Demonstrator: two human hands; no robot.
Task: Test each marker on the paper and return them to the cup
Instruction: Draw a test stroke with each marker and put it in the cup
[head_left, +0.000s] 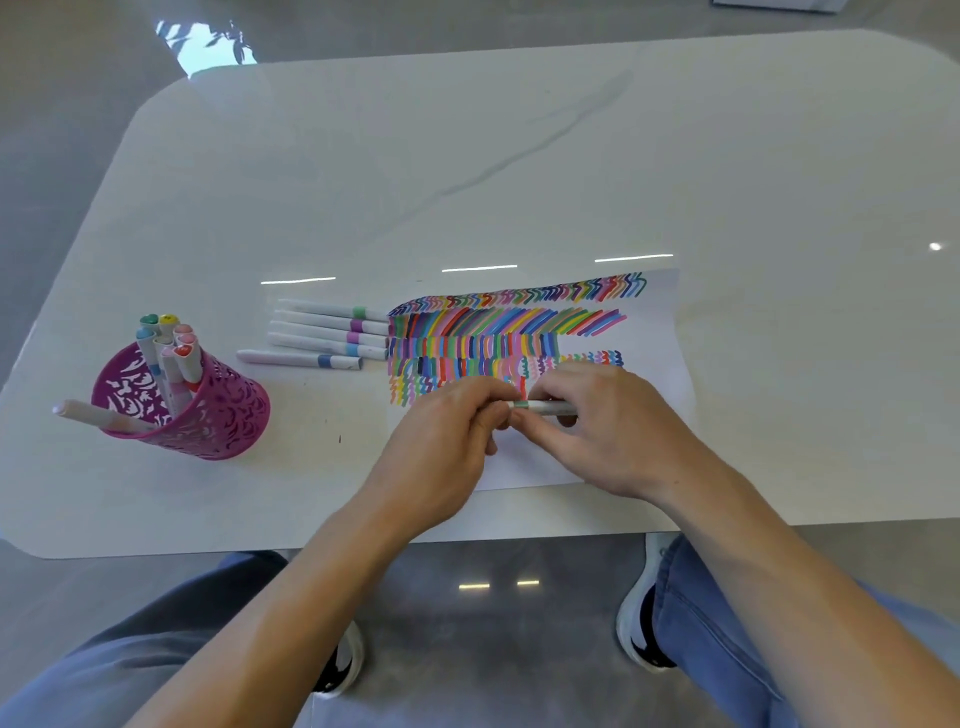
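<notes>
Over the lower part of the paper (660, 332), which is covered in coloured strokes, both hands meet on one white marker (545, 407) with a green band. My left hand (447, 441) pinches its left end, where the cap is hidden by my fingers. My right hand (602, 426) grips the barrel. Several white markers (327, 338) with coloured bands lie in a row left of the paper. The magenta cut-out cup (208, 415) stands at the left with several markers upright in it and one marker (93, 414) leaning out over its rim.
The white table (519, 156) has its front edge close under my forearms. My knees and shoes show below it over a grey floor.
</notes>
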